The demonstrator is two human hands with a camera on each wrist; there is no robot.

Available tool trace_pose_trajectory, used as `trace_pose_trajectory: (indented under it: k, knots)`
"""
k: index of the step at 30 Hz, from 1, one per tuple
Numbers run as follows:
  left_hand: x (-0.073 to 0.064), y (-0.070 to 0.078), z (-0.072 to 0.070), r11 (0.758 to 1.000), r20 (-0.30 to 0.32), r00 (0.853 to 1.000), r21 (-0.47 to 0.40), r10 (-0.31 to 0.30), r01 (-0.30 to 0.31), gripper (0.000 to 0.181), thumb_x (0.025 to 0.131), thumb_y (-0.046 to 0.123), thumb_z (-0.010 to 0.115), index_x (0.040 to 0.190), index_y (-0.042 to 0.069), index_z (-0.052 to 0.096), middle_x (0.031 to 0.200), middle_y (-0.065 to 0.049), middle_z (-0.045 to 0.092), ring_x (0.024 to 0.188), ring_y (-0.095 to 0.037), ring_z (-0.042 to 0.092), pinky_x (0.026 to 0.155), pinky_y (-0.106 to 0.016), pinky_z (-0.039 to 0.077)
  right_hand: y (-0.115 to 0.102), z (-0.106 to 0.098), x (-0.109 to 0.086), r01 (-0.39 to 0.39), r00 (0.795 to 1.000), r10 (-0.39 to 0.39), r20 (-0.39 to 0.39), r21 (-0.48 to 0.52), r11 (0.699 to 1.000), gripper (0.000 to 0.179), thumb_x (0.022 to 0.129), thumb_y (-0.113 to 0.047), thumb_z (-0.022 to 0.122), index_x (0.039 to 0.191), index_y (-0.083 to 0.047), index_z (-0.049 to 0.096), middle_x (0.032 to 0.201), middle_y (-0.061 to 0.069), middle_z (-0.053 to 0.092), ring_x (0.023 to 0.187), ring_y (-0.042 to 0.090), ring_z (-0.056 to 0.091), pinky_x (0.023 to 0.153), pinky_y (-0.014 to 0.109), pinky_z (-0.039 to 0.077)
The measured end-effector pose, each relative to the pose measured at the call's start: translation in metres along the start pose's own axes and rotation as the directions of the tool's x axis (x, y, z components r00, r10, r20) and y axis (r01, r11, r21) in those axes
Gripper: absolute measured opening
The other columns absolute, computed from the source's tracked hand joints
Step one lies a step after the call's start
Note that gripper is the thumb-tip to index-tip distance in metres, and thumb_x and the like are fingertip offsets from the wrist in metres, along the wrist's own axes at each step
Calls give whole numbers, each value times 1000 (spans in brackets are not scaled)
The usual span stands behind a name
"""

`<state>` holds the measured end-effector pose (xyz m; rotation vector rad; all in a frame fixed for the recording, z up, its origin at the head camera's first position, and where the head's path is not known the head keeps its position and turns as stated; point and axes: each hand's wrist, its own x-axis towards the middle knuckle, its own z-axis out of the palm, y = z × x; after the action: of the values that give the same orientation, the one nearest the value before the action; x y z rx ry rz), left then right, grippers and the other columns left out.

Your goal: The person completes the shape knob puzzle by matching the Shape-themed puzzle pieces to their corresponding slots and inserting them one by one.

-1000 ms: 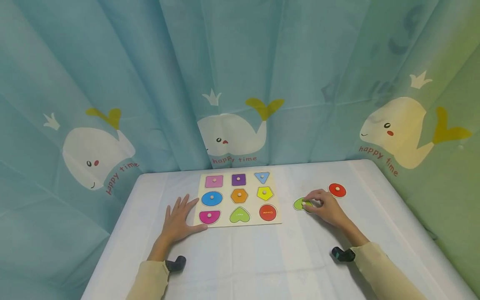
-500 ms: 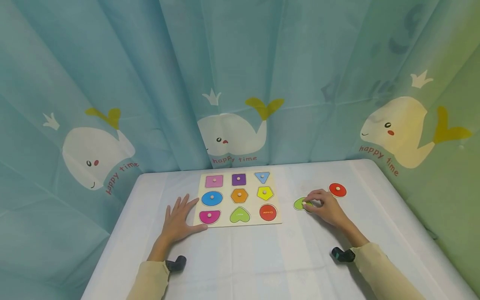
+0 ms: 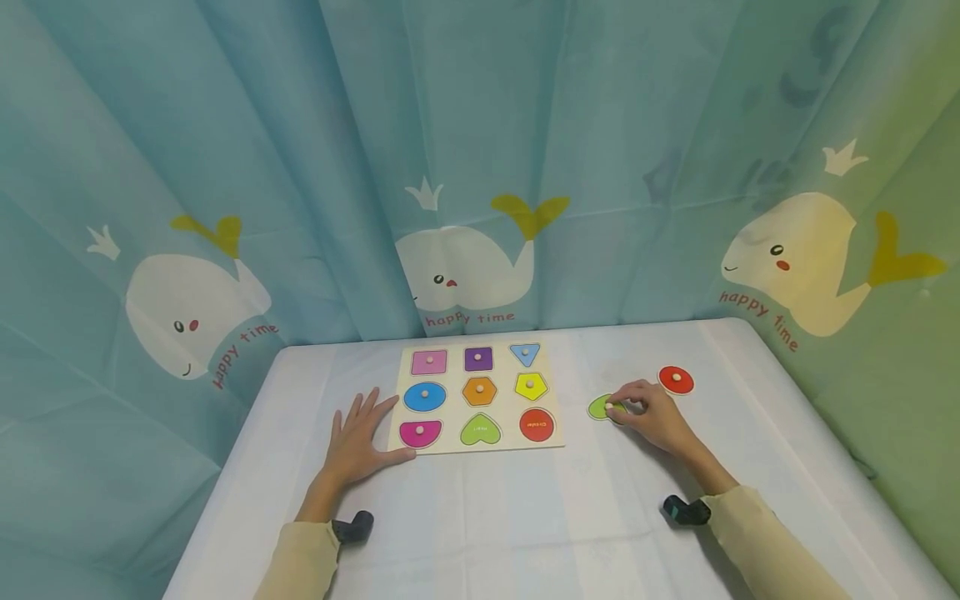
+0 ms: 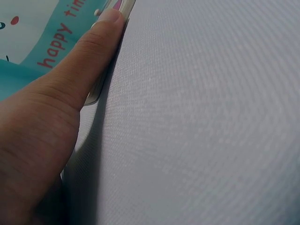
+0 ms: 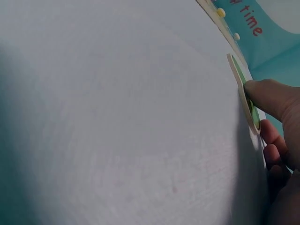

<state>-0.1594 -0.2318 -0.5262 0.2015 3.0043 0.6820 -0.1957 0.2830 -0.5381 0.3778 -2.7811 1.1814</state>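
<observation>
A wooden shape-puzzle board (image 3: 510,438) lies on the table, with several knobbed pieces in it and bare printed heart and circle recesses in its front row. My left hand (image 3: 356,446) rests at the board's left front corner, fingers spread and thumb along the front edge; the left wrist view shows that thumb on the board's edge. To the right of the board, my right hand (image 3: 658,421) pinches the knob of a green heart puzzle piece (image 3: 597,407), partly hidden by the fingers. In the right wrist view the heart piece (image 5: 256,117) stands low over the cloth.
A red round puzzle piece (image 3: 667,382) with a knob lies just behind my right hand. White cloth (image 3: 495,517) covers the table. A blue-green curtain (image 3: 622,150) with whale prints hangs behind the table's back edge. Each wrist carries a small black camera (image 3: 686,510).
</observation>
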Motion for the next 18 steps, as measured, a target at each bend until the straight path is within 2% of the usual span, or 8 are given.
trace_pose_trajectory:
  k: [6,12,18]
  knots:
    - [-1,-1,0,1000,-4,1000,0,5,-5,104,73,62,83,156,14,44,167,-22,24,154,-49,11,117,-74,0,-6,0,0,-10,1000,10,-7,-2,1000,10,87,-14,83,97,-11,80,104,9,69,97,28,62,87,44,54]
    - [0,-3,2,1000,-8,1000,-1,0,0,104,73,63,82,157,14,43,167,-22,23,154,-48,10,117,-74,0,-17,1,3,19,1000,-19,-21,-12,1000,8,86,-12,83,93,-11,78,103,9,66,85,22,58,72,26,51]
    - [1,-2,3,1000,5,1000,-14,-4,4,104,74,62,82,157,14,42,168,-21,22,155,-47,9,118,-73,-2,-28,1,9,41,999,-41,-12,7,999,10,85,-9,84,90,-14,78,104,8,66,86,21,57,71,25,51]
